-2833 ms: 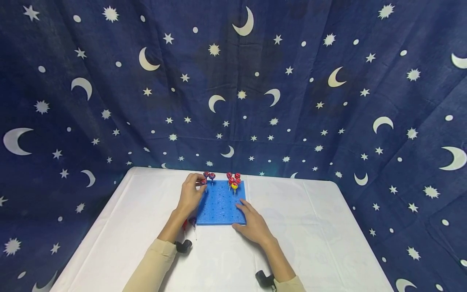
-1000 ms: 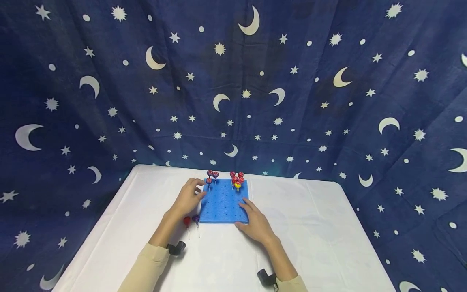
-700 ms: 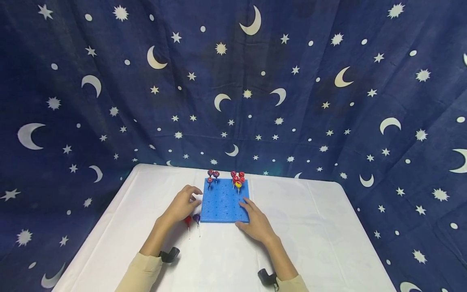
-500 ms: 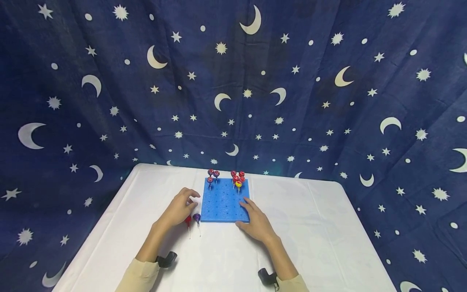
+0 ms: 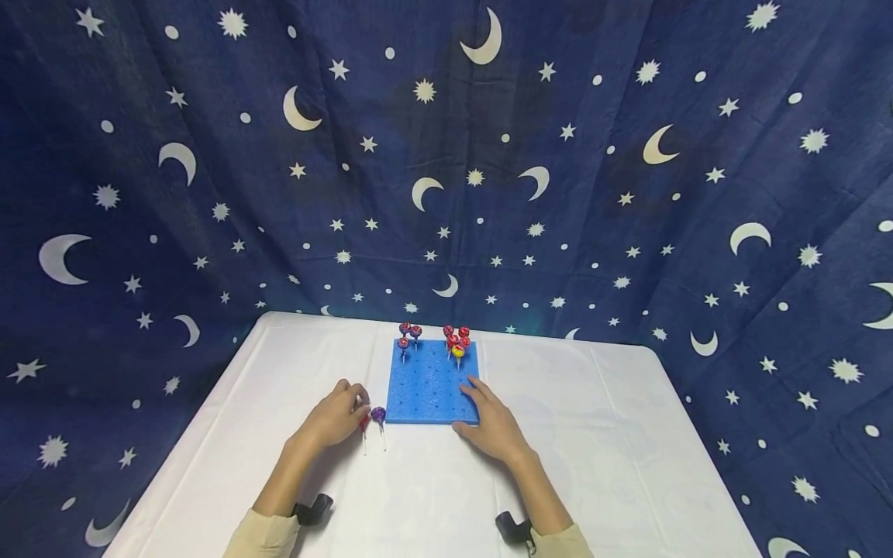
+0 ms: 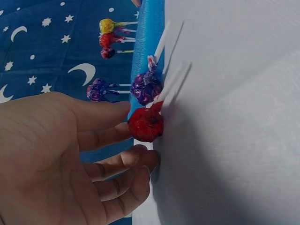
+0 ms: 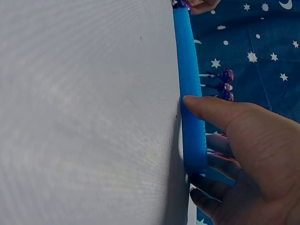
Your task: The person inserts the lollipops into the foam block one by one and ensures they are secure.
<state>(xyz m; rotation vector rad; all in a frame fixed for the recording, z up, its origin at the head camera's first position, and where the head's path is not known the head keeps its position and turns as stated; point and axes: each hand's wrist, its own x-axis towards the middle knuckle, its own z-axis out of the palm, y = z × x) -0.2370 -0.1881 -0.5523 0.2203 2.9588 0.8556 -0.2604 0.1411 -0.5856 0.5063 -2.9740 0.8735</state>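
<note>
In the head view my left hand (image 5: 329, 418) is at a red lollipop (image 6: 146, 124) lying on the white table. Its thumb and index finger are beside the candy head; whether they touch it is unclear. Next to it lies a purple lollipop (image 5: 379, 415), stick towards me. My right hand (image 5: 495, 428) rests at the right front corner of a blue foam board (image 5: 425, 387) full of small holes. Its thumb presses the front edge (image 7: 192, 110), with the other fingers along the top and right side.
Three purple-and-red lollipops (image 5: 403, 343) stand upright at the board's back left. At its back right stand several red ones (image 5: 464, 342) and a yellow one (image 5: 457, 351). A dark blue curtain (image 5: 446, 155) with moons and stars hangs behind the table (image 5: 572, 449).
My left hand has let go of a purple-and-red lollipop, now standing in the board's back left, and moved down and left to the red lollipop. The right hand stays at the board.
</note>
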